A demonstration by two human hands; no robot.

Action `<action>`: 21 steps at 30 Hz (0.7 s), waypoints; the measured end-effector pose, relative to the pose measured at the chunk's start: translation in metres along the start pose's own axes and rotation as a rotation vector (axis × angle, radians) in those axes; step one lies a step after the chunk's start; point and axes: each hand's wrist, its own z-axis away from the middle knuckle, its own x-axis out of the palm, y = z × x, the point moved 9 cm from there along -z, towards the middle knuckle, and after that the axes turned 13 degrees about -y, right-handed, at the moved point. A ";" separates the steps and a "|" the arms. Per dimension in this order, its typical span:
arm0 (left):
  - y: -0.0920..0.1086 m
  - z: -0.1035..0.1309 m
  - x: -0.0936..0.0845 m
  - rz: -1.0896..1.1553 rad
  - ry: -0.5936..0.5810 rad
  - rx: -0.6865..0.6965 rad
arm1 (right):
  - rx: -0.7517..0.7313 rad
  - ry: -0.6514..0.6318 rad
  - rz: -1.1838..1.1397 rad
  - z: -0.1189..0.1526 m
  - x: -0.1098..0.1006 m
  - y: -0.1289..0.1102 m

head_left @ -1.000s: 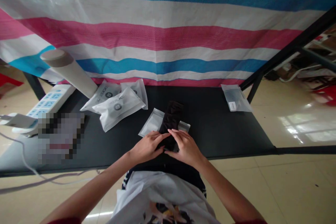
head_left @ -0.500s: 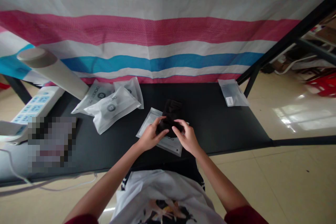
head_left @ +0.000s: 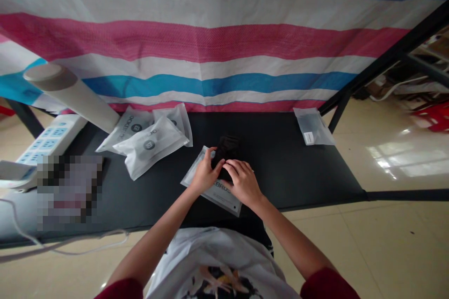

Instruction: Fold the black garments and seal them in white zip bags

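A dark, nearly black folded fabric piece (head_left: 229, 145) lies near the middle of the table, bunched up at its near end. My left hand (head_left: 206, 171) grips its left side between thumb and fingers. My right hand (head_left: 243, 184) bends its fingers over the near right part, its fingertips close to my left thumb. Beneath the fabric and my hands lies a flat frosted plastic bag (head_left: 221, 199) with dark lettering, partly covered. What kind of garment the fabric is, I cannot tell.
On the black table (head_left: 291, 168), several filled frosted bags (head_left: 150, 145) are piled at left. Behind them leans a white cylinder (head_left: 75, 93); a power strip (head_left: 49, 140) and a blurred-out object (head_left: 70, 189) lie farther left. Another frosted bag (head_left: 315, 126) rests at the right end. A striped sheet (head_left: 210, 42) hangs behind.
My right hand has turned inward, its fingers now folded over the fabric toward my left thumb. The fabric's far end has drawn nearer and looks more bunched.
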 end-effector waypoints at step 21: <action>0.043 0.086 0.053 -0.512 -0.223 0.202 | 0.125 -0.196 -0.412 -0.047 -0.001 0.104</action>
